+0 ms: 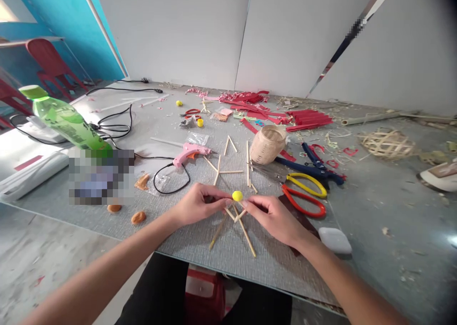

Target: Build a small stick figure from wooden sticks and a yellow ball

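Between my hands, near the table's front edge, is a stick figure (243, 231) of thin wooden sticks with a small yellow ball (237, 196) at its top. My left hand (202, 203) pinches it just left of the ball, thumb and forefinger together. On the other side, my right hand (269, 215) pinches it close below the ball. Its two long sticks spread downward toward me, and shorter ones meet at an angle. My fingertips hide the upper joints. Beyond my hands lie loose wooden sticks (231, 172) and a pink glue gun (191, 154).
Scissors with yellow and red handles (305, 187) and blue-handled pliers (316, 165) lie right, beside a woven bamboo cup (266, 146). A green bottle (67, 120) stands tilted left among black cables. Red strips (309, 119) lie behind; a white case (334, 240) sits by my right forearm.
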`<state>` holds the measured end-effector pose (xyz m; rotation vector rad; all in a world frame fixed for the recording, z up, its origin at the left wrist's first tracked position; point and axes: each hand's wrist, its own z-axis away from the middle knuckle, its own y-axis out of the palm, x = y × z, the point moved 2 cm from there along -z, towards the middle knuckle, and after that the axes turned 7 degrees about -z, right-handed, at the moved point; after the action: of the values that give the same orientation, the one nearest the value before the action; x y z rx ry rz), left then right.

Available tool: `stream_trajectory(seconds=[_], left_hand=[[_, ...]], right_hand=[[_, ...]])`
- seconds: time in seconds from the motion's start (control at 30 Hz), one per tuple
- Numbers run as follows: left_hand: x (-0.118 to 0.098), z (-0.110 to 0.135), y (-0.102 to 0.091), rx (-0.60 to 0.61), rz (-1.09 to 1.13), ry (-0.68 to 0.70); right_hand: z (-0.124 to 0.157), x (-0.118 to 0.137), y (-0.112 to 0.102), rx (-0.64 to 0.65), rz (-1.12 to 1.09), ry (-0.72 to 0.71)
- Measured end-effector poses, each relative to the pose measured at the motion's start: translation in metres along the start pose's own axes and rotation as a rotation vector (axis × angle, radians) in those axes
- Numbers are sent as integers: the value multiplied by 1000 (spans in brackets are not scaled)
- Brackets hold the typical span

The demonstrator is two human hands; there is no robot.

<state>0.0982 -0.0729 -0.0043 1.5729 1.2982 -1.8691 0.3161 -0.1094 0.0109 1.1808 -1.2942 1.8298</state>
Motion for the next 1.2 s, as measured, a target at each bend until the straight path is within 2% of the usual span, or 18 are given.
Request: stream_trajectory(seconds=[0.7, 0.9, 1.07, 1.2], left_hand=[[-5, 0, -4, -7, -59, -29], [-4, 2, -4, -77, -65, -53], [-7, 5, -6, -186, -116, 40], [-8, 6, -9, -240, -116, 58]], right_hand=[[1, 0, 0, -34, 0, -21], [2, -1, 0, -39, 4, -9], [1, -3, 0, -43, -1, -19], [1, -3, 0, -38, 3, -14]])
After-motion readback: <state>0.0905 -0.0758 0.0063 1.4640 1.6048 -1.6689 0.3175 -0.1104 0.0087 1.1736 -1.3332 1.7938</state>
